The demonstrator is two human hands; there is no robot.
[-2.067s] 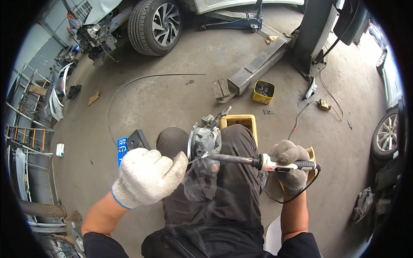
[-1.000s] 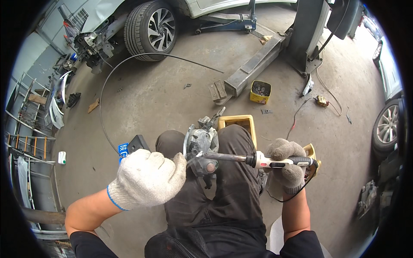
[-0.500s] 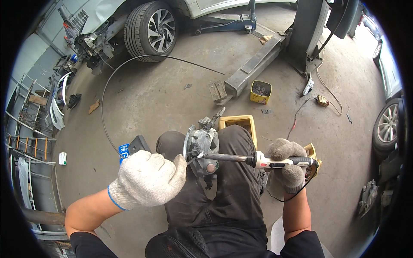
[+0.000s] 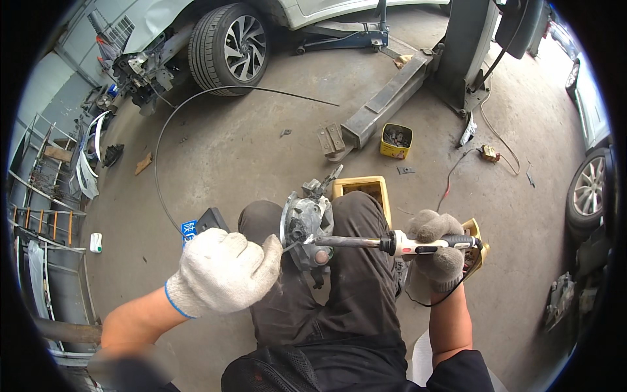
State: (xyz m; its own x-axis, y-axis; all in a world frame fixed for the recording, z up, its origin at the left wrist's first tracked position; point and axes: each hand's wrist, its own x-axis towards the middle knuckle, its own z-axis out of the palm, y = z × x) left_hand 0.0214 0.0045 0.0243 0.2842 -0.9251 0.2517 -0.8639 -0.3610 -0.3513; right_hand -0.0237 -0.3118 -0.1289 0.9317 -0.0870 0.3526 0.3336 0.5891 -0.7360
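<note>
A grey and clear plastic car lamp (image 4: pixel 307 219) rests between my thighs. My left hand (image 4: pixel 225 271), in a white knit glove, pinches a long thin dark rod (image 4: pixel 156 157), its short end pointing at the lamp. The rest of the rod arches up and round over the floor. My right hand (image 4: pixel 436 247), also gloved, grips a soldering iron (image 4: pixel 398 244) with a white and black handle. Its metal barrel lies level, and the tip is at the lamp, close to the rod's end. Exact contact is too small to make out.
Ahead stand a yellow open box (image 4: pixel 361 179) and a yellow tub of small parts (image 4: pixel 396 140). A lift arm (image 4: pixel 385 101) reaches from its post. A raised car's wheel (image 4: pixel 228 49) is at far left. The iron's cord (image 4: pixel 424 304) loops below my right hand.
The iron's tip has shifted slightly down and right on the lamp. The rod and my left hand have moved only a little. The lamp stays on my lap.
</note>
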